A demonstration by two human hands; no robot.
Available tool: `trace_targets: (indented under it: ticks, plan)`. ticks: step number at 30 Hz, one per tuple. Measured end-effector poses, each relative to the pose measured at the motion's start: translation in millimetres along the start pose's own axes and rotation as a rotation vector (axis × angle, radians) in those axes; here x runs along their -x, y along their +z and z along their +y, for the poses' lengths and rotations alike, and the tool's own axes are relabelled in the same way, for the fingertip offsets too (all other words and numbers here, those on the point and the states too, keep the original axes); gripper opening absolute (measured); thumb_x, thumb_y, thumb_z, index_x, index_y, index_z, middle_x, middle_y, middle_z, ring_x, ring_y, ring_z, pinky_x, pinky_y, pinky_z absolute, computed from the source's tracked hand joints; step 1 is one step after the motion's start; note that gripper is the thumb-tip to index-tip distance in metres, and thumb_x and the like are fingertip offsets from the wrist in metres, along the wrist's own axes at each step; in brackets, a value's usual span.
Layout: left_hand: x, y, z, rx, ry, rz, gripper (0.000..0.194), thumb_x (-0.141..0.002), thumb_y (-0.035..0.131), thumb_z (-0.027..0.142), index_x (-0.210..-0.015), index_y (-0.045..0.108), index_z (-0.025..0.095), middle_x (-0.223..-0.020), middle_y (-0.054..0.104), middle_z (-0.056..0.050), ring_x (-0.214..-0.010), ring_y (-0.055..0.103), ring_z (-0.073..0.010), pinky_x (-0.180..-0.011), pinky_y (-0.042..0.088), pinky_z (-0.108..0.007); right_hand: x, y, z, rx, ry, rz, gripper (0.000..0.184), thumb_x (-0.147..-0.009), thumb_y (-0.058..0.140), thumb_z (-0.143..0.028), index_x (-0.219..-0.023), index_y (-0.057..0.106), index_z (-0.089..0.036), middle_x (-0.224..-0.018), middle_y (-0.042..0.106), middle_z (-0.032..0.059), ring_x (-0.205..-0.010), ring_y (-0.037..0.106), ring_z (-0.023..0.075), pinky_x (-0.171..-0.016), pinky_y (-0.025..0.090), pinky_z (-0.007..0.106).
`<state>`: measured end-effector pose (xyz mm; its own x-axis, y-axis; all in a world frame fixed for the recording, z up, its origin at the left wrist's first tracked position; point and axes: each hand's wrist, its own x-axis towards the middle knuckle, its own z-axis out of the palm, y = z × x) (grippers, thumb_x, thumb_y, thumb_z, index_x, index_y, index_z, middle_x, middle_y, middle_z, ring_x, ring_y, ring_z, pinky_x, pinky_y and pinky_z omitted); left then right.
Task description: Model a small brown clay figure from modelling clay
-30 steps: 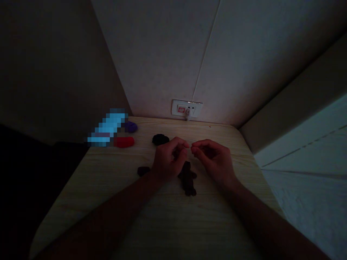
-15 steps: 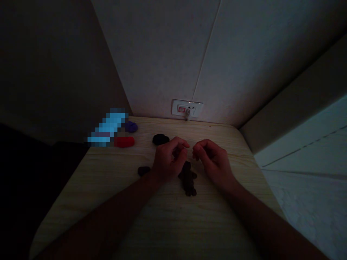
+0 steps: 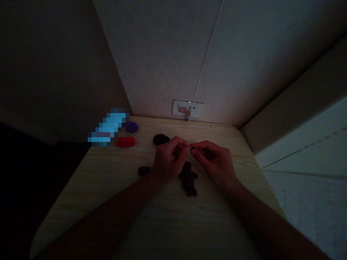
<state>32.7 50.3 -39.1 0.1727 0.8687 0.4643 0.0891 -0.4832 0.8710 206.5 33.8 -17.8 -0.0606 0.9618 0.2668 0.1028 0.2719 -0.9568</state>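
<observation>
My right hand [image 3: 215, 160] pinches a tiny black piece of modelling clay [image 3: 192, 148] between thumb and forefinger. Close beside it, my left hand [image 3: 170, 157] is curled with thumb and forefinger bent toward each other; whatever they may hold is too small to make out. Below both hands a dark brown clay figure [image 3: 189, 182], with a head, arms and feet, lies flat on the table. Part of its left side is hidden by my left hand. Just behind that hand sits a black lump of clay [image 3: 161, 139].
A brown clay piece [image 3: 144, 170] lies by my left wrist. Farther left on the wooden table [image 3: 173, 227] are a red clay roll [image 3: 126, 142], a purple lump [image 3: 132, 126] and a blurred-out bright blue object [image 3: 108, 128]. A wall socket [image 3: 187, 108] with a plug is behind.
My right hand's thumb and forefinger have straightened and moved slightly left, toward my left fingertips, and the small black piece now shows between them. My left hand has barely moved.
</observation>
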Motion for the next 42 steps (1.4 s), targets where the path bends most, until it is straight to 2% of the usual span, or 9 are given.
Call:
trace_targets:
  ticks: [4, 7, 13, 18, 21, 24, 28, 33, 42]
  plan:
    - [-0.3, -0.4, 1.1, 0.036, -0.028, 0.012, 0.008, -0.09, 0.062, 0.025, -0.094, 0.066, 0.02, -0.073, 0.067, -0.001, -0.063, 0.066, -0.015, -0.058, 0.051, -0.026, 1.3, 0.4, -0.7, 0.024, 0.017, 0.056, 0.029, -0.073, 0.094, -0.039, -0.094, 0.08, -0.024, -0.087, 0.081, 0.0032, -0.076, 0.076, 0.0184, -0.075, 0.066, 0.033]
    - [-0.7, 0.1, 1.8, 0.071, -0.043, 0.006, 0.008, -0.089, 0.064, 0.026, -0.092, 0.067, 0.019, -0.074, 0.07, -0.002, -0.064, 0.068, -0.0159, -0.058, 0.052, -0.027, 2.3, -0.7, 0.5, 0.04, 0.006, 0.038, 0.022, -0.076, 0.092, -0.039, -0.087, 0.081, -0.024, -0.086, 0.082, 0.004, -0.075, 0.076, 0.0194, -0.074, 0.066, 0.035]
    - [-4.1, 1.6, 3.1, 0.215, -0.106, -0.006, 0.011, -0.089, 0.068, 0.029, -0.086, 0.071, 0.019, -0.071, 0.073, -0.002, -0.057, 0.063, -0.0129, -0.052, 0.047, -0.024, 1.5, -5.5, 0.9, 0.205, -0.228, 0.046, 0.006, -0.084, 0.087, -0.032, -0.09, 0.086, -0.031, -0.085, 0.079, 0.0029, -0.077, 0.072, 0.0198, -0.071, 0.061, 0.035]
    - [-6.8, 3.0, 2.6, 0.312, -0.166, -0.04, 0.016, -0.088, 0.072, 0.033, -0.08, 0.073, 0.019, -0.066, 0.072, -0.001, -0.056, 0.064, -0.0128, -0.051, 0.048, -0.024, 1.7, -7.4, -1.8, 0.325, -0.329, 0.027, 0.01, -0.089, 0.082, -0.028, -0.095, 0.086, -0.035, -0.086, 0.077, 0.0022, -0.075, 0.07, 0.0186, -0.066, 0.059, 0.033]
    - [-7.5, 4.2, 1.0, 0.32, -0.179, -0.023, 0.017, -0.087, 0.073, 0.032, -0.078, 0.072, 0.018, -0.063, 0.069, 0.0, -0.054, 0.062, -0.0121, -0.049, 0.047, -0.023, 1.0, -8.1, -0.3, 0.313, -0.327, 0.013, 0.016, -0.087, 0.084, -0.027, -0.101, 0.085, -0.033, -0.083, 0.075, 0.0019, -0.074, 0.069, 0.0181, -0.069, 0.059, 0.033]
    - [-8.9, 4.8, -0.4, 0.317, -0.206, 0.034, 0.015, -0.087, 0.072, 0.03, -0.078, 0.07, 0.018, -0.064, 0.069, 0.0, -0.051, 0.058, -0.0102, -0.047, 0.046, -0.022, -3.4, -11.7, 2.3, 0.248, -0.198, 0.007, 0.03, -0.083, 0.087, -0.029, -0.112, 0.082, -0.028, -0.088, 0.077, 0.003, -0.073, 0.069, 0.0171, -0.073, 0.06, 0.034]
    - [-12.8, 4.6, -0.9, 0.301, -0.278, 0.147, 0.01, -0.084, 0.072, 0.027, -0.082, 0.069, 0.017, -0.072, 0.072, -0.001, -0.051, 0.058, -0.0094, -0.044, 0.047, -0.021, -13.3, -24.6, 5.0, 0.223, 0.063, -0.152, 0.033, -0.085, 0.081, -0.043, -0.11, 0.079, -0.02, -0.084, 0.078, 0.0043, -0.069, 0.07, 0.0174, -0.064, 0.057, 0.03]
    - [-15.5, 4.8, -1.3, 0.289, -0.298, 0.204, 0.012, -0.076, 0.074, 0.024, -0.084, 0.068, 0.017, -0.073, 0.072, -0.001, -0.057, 0.064, -0.0109, -0.048, 0.053, -0.021, -16.0, -37.7, 2.0, 0.347, 0.191, -0.489, 0.034, -0.087, 0.079, -0.045, -0.106, 0.079, -0.017, -0.083, 0.079, 0.0038, -0.069, 0.068, 0.0171, -0.058, 0.051, 0.027]
    - [-15.3, 4.2, -2.8, 0.268, -0.301, 0.211, 0.011, -0.075, 0.074, 0.023, -0.084, 0.07, 0.017, -0.07, 0.07, 0.0, -0.058, 0.063, -0.0111, -0.049, 0.051, -0.021, -10.2, -30.3, -10.4, 0.547, -0.024, -0.63, 0.019, -0.085, 0.073, -0.02, -0.103, 0.081, -0.021, -0.089, 0.07, 0.0031, -0.07, 0.06, 0.0151, -0.06, 0.047, 0.026]
